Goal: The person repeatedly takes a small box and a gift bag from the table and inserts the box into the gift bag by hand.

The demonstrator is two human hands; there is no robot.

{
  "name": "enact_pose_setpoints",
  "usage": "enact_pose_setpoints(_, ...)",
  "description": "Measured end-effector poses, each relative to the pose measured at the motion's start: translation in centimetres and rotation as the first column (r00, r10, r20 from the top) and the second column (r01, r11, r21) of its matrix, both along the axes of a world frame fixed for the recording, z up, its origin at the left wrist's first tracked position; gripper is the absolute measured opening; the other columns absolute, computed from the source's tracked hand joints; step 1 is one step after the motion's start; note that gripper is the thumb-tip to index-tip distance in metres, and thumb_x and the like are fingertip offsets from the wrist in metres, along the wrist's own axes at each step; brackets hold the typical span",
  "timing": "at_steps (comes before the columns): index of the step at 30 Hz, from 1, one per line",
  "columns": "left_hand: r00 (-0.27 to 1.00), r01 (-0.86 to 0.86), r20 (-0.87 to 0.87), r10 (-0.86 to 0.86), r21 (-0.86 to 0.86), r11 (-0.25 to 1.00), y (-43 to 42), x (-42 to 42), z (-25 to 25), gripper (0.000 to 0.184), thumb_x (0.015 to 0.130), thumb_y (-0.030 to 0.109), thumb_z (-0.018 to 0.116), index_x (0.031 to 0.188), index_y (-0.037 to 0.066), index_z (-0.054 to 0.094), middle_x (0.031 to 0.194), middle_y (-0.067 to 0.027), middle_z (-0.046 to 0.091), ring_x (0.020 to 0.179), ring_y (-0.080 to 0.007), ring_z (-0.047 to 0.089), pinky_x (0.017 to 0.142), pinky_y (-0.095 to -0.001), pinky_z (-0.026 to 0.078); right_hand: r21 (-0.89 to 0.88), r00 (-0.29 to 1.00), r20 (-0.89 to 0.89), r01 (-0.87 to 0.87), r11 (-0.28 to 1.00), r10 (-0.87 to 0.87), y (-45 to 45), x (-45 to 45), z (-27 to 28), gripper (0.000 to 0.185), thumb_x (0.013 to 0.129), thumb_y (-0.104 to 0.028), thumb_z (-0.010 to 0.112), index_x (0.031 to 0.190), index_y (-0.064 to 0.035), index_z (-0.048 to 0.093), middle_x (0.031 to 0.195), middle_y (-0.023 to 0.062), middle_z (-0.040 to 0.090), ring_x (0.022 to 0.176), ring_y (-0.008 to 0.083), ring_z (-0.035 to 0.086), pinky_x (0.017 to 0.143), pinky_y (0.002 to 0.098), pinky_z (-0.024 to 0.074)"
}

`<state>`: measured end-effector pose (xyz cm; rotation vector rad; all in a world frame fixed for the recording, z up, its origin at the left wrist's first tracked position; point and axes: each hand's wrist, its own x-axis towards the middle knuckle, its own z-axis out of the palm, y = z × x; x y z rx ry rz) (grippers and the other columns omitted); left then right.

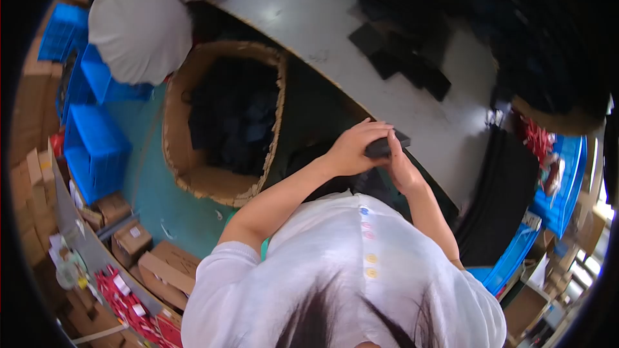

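Note:
In front of my chest, at the near edge of the grey-white table (pixel 316 58), my two hands meet around a small black flat piece (pixel 377 149). My left hand (pixel 354 149) lies over its left side and top, fingers bent across it. My right hand (pixel 402 169) presses its right side with the thumb and fingers held close together. Whether it is one piece or a stack, I cannot tell. Farther up the table lie several similar black flat pieces (pixel 403 58), some overlapping.
A large cardboard box (pixel 222 196) with dark items inside stands left of the table. Blue crates (pixel 97 151) line the left side, and another blue crate (pixel 570 187) is at right. A person in a pale shirt (pixel 145 22) bends at upper left. Black material (pixel 500 196) hangs at right.

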<state>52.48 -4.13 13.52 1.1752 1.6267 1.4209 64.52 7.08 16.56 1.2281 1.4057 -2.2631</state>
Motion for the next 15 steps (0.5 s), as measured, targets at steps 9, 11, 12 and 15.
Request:
enact_pose_setpoints(9,0.333,0.080,0.943,0.017,-0.046,0.996,7.8,7.2,6.2,0.039,0.095,0.021,0.055,0.130,0.005,0.050,0.120,-0.0045,0.058,0.111,-0.0146,0.053,0.095,-0.0300,0.042,0.849,0.895,-0.326,0.419,-0.323,0.304,4.1,7.4,10.4,0.078,0.090,-0.062,0.033,0.138,-0.0001,0.039,0.146,0.0229,0.033,0.136,0.0418,0.028,0.113,0.0484,0.0177)
enact_pose_setpoints(11,0.247,0.131,0.969,-0.002,-0.031,0.991,8.5,10.3,7.2,0.037,0.096,0.025,0.053,0.129,0.007,0.050,0.124,-0.0037,0.056,0.113,-0.0165,0.053,0.097,-0.0324,0.042,0.981,0.954,-0.184,0.192,-0.010,0.235,5.7,10.1,3.7,0.085,0.085,-0.064,0.044,0.144,-0.0039,0.031,0.148,0.0234,0.028,0.140,0.0393,0.020,0.113,0.0484,0.0160)
enact_pose_setpoints(12,0.181,0.156,0.983,0.038,-0.067,0.986,8.4,10.5,6.8,0.035,0.097,0.024,0.051,0.127,0.007,0.050,0.125,-0.0045,0.056,0.114,-0.0180,0.053,0.098,-0.0339,0.042,0.884,0.979,-0.200,0.200,0.424,-0.044,6.7,12.6,1.6,0.074,0.093,-0.051,0.043,0.145,-0.0025,0.025,0.147,0.0240,0.030,0.140,0.0391,0.019,0.114,0.0451,0.0177)
enact_pose_setpoints(15,0.121,0.161,0.985,0.121,-0.140,0.977,9.5,9.9,7.2,0.030,0.098,0.021,0.049,0.124,0.007,0.051,0.122,-0.0081,0.058,0.115,-0.0226,0.054,0.101,-0.0379,0.042,0.874,0.954,-0.042,0.179,0.451,-0.296,9.6,20.4,-2.7,0.053,0.100,-0.032,0.037,0.140,0.0033,0.034,0.143,0.0232,0.037,0.129,0.0397,0.040,0.108,0.0379,0.0299)
